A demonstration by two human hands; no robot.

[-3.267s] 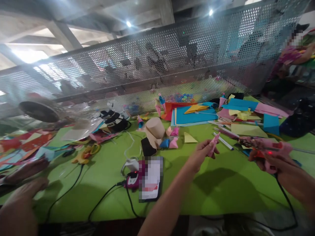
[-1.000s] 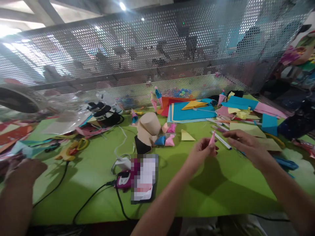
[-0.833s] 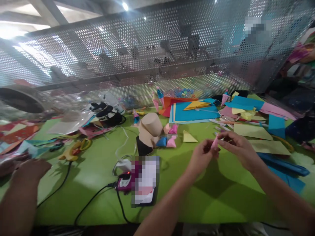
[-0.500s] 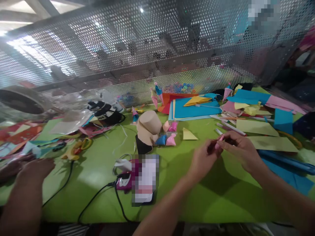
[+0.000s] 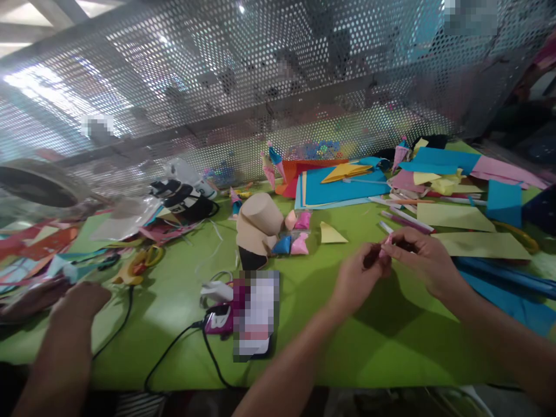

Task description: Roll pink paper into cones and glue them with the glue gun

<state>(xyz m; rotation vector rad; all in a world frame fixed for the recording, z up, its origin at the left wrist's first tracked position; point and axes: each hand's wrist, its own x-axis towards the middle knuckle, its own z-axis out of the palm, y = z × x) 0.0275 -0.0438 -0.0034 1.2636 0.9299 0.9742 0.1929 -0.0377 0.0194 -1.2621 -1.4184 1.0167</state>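
Note:
Between my two hands is a small pink piece [image 5: 384, 249], pinched by the fingertips above the green table [image 5: 330, 324]. My left hand [image 5: 358, 275] grips it from the left, fingers curled. My right hand [image 5: 419, 258] holds it from the right with thumb and fingers closed. What the piece is exactly is too small to tell. A pale yellow paper triangle [image 5: 332, 233] lies left of my hands. Beyond it are small pillow-like packets, among them a blue one [image 5: 282, 245] and a pink one [image 5: 299, 244], next to a beige roll [image 5: 260, 214].
Pens [image 5: 403, 222], yellow paper strips [image 5: 482, 245] and blue sheets [image 5: 343, 190] lie behind and right. A phone [image 5: 260, 313] and purple power adapter [image 5: 219, 321] with cables sit left. Another person's hand [image 5: 82, 301] is near a yellow glue gun [image 5: 130, 269]. Perforated metal stands behind.
The other person's arm at the left has moved right, toward the glue gun. My hands stay together on the pink piece, with only slight finger movement. The view has shifted slightly.

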